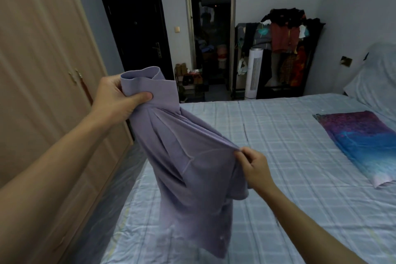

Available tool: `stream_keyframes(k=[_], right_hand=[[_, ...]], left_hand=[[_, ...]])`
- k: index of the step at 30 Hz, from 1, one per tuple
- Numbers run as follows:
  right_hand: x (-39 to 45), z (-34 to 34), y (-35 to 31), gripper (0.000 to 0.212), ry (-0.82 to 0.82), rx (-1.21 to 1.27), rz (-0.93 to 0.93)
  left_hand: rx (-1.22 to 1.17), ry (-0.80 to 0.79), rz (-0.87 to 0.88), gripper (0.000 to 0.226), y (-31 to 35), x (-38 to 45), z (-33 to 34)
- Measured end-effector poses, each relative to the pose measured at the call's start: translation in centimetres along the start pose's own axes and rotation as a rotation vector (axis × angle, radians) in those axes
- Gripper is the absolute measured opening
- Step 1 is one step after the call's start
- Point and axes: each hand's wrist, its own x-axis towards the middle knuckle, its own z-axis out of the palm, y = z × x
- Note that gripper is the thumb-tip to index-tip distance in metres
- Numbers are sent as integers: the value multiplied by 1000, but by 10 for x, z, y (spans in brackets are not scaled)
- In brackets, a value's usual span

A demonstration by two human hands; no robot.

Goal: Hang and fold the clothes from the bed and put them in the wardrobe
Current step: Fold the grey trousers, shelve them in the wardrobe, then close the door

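Note:
A lilac collared shirt hangs in the air above the near left corner of the bed. My left hand grips its collar, thumb pressed on the front of the collar band. My right hand pinches the shirt's shoulder seam and pulls the cloth out to the right. The shirt's lower part drapes down toward the checked sheet. A folded purple and blue cloth lies flat on the right side of the bed. The beige wardrobe stands at the left with its doors closed.
A narrow gap runs between the wardrobe and the bed. A dark door and an open doorway are in the far wall. A loaded clothes rack and a white tower fan stand beyond the bed. A pillow lies far right.

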Motion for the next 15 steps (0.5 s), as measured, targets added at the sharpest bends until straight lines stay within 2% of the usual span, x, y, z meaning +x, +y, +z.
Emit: stream_keyframes(k=[4,7,15], right_hand=[[40,-36,-19,37,64,-66,-108],[54,-57,-32,38,12,-148,-168],[37,-99,-25,23,-397,-293,-180]], left_hand=[[-34,78,-28,42,-3,-5,-4],[-49,98,-40,41,-2,-4,2],[-19,105,-72,46,-4,-4,25]])
